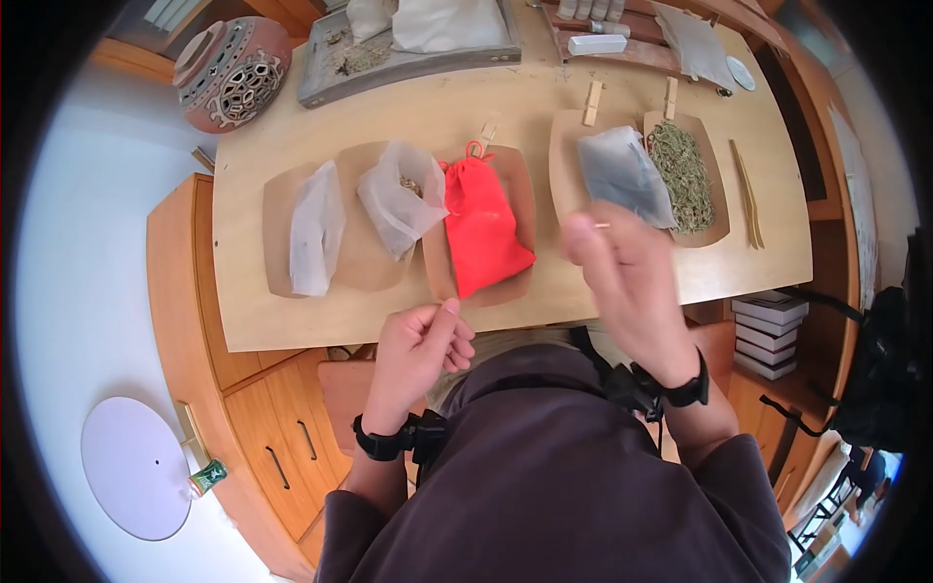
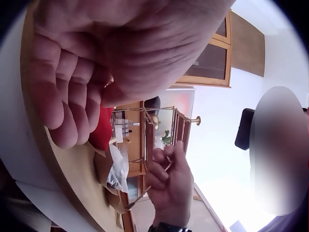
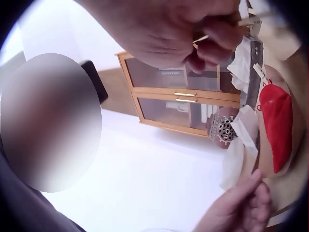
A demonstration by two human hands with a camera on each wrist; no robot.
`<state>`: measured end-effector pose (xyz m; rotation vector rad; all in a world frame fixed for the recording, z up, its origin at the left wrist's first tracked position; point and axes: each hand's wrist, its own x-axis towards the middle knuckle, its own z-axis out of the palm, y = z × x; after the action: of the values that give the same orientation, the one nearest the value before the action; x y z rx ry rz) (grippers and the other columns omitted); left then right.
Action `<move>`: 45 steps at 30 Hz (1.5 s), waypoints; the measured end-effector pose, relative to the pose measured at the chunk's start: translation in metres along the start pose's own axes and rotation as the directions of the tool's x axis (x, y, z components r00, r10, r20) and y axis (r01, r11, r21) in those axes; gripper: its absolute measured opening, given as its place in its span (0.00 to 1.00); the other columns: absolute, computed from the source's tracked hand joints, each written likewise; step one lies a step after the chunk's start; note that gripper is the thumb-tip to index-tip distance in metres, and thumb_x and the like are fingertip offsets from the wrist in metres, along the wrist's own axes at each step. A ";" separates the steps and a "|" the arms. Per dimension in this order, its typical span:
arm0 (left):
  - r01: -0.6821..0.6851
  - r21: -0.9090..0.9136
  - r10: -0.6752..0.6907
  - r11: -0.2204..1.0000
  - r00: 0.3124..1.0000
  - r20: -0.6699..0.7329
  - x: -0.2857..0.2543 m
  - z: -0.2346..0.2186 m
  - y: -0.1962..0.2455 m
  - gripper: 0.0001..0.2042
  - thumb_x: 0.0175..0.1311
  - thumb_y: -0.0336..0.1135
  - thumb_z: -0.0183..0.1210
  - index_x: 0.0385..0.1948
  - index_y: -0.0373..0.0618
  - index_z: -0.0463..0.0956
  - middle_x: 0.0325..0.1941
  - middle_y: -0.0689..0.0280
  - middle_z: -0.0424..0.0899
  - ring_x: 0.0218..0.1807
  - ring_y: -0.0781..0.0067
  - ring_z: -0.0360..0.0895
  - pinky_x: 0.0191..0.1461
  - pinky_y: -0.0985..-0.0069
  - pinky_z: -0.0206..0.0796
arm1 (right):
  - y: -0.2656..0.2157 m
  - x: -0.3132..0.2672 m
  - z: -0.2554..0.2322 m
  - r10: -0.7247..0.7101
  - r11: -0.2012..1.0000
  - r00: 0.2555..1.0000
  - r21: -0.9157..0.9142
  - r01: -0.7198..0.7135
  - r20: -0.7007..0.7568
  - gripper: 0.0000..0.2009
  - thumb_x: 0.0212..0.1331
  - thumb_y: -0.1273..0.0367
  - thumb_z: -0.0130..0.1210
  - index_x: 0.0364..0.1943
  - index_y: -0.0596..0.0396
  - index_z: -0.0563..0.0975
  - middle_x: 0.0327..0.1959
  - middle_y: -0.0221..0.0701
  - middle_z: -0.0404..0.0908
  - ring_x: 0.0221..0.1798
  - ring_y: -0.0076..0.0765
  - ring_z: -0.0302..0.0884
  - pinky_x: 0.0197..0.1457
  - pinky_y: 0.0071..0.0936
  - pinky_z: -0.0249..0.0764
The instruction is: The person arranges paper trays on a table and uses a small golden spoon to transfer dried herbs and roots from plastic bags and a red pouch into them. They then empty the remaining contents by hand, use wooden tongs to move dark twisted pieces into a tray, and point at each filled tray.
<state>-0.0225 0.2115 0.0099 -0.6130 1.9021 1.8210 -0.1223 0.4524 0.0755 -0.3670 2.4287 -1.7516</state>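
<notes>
A red drawstring bag (image 1: 482,228) lies in a brown paper tray (image 1: 528,194). My left hand (image 1: 413,350) is at that tray's near edge, fingers loosely bent; whether the thumb touches it I cannot tell. Raised near the dark-filled pouch (image 1: 622,175), my right hand (image 1: 632,282) is slightly blurred. In the left wrist view the right hand (image 2: 169,186) grips a thin stick-like tool (image 2: 140,197) with a darker end. Two whitish pouches (image 1: 316,233) (image 1: 397,199) lie in trays to the left. Dried green herb (image 1: 682,180) fills the rightmost tray.
Wooden clips (image 1: 592,102) stand at several trays' far edges. Golden tweezers (image 1: 746,199) lie at the right. Behind are a grey tray (image 1: 321,83) with white bags, a patterned pot (image 1: 233,78) at the left, and a wooden rack (image 1: 637,53) with small bottles.
</notes>
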 end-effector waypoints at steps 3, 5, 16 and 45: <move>-0.091 -0.035 0.090 0.995 0.996 -0.028 -0.004 -0.002 0.000 0.18 0.83 0.42 0.55 0.37 0.36 0.84 0.28 0.65 0.87 0.27 0.81 0.83 0.32 0.82 0.75 | 0.012 0.015 0.028 -0.203 0.891 0.977 -0.400 0.215 0.071 0.14 0.74 0.62 0.60 0.42 0.62 0.82 0.31 0.36 0.80 0.31 0.40 0.79 0.36 0.33 0.76; -0.148 -0.061 0.145 0.987 0.988 -0.052 -0.008 -0.004 0.001 0.16 0.83 0.41 0.56 0.40 0.37 0.85 0.29 0.66 0.87 0.28 0.82 0.83 0.34 0.83 0.75 | 0.014 0.025 0.047 -0.183 0.754 0.980 -0.628 0.193 0.082 0.16 0.66 0.59 0.66 0.43 0.60 0.84 0.35 0.43 0.83 0.37 0.53 0.85 0.40 0.43 0.80; -0.176 -0.077 0.176 0.981 0.984 -0.003 -0.006 -0.007 -0.001 0.12 0.82 0.37 0.58 0.41 0.38 0.83 0.31 0.69 0.86 0.32 0.84 0.82 0.38 0.82 0.75 | 0.025 0.031 0.066 -0.285 0.825 0.958 -0.504 0.257 0.022 0.08 0.65 0.68 0.65 0.38 0.59 0.81 0.26 0.41 0.82 0.28 0.52 0.81 0.33 0.43 0.76; -0.750 0.445 0.809 0.490 0.581 0.089 -0.019 0.011 0.131 0.12 0.59 0.17 0.64 0.43 0.40 0.77 0.47 0.58 0.85 0.42 0.64 0.84 0.48 0.71 0.77 | -0.008 -0.017 -0.003 -0.611 0.719 0.767 -0.268 0.641 0.196 0.12 0.54 0.72 0.72 0.42 0.54 0.83 0.27 0.30 0.78 0.24 0.38 0.81 0.25 0.33 0.75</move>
<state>-0.0842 0.2279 0.1258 0.4241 2.8774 1.6722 -0.1055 0.4570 0.0837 -1.4355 2.7042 -1.4380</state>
